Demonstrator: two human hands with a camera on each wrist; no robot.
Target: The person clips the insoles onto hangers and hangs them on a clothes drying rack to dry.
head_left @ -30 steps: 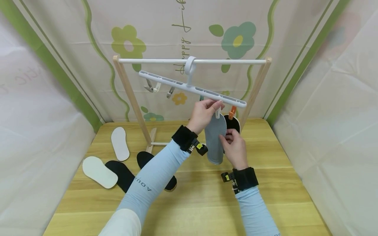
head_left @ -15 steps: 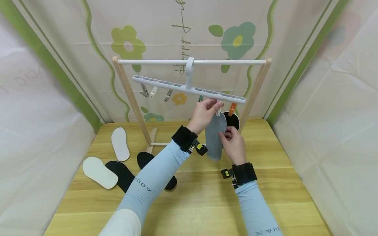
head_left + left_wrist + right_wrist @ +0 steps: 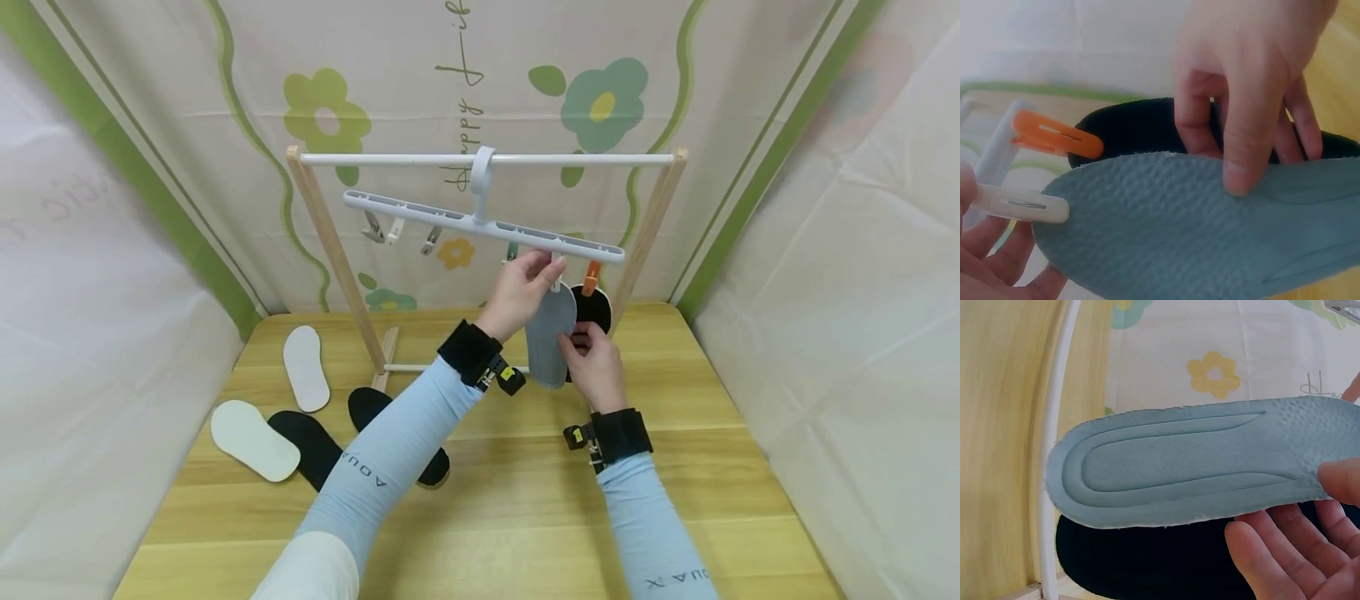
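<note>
A grey-blue insole (image 3: 550,337) hangs toe-up from a white clip (image 3: 1022,205) under the right part of the white hanger (image 3: 450,218). My left hand (image 3: 517,292) pinches the handle end of that clip, just beneath the hanger bar. In the left wrist view the clip's tip overlaps the insole's edge. Thumb and fingers of my right hand (image 3: 596,367) pinch the insole's right edge near its middle. Close behind it, a black insole (image 3: 1129,128) hangs from an orange clip (image 3: 592,277); the grey insole and my right hand partly hide it.
The hanger hooks over the rack's white rail (image 3: 585,159), its right side lower. Several other clips (image 3: 431,240) dangle from it. At the table's left lie a white insole (image 3: 306,368), a cream insole (image 3: 255,440) and black insoles (image 3: 307,442), partly under my left sleeve.
The hanger has levelled slightly, its left end lower and its right end higher. The grey insole's lower end has risen, and my right hand has moved up a little. Both hands keep their pinches.
</note>
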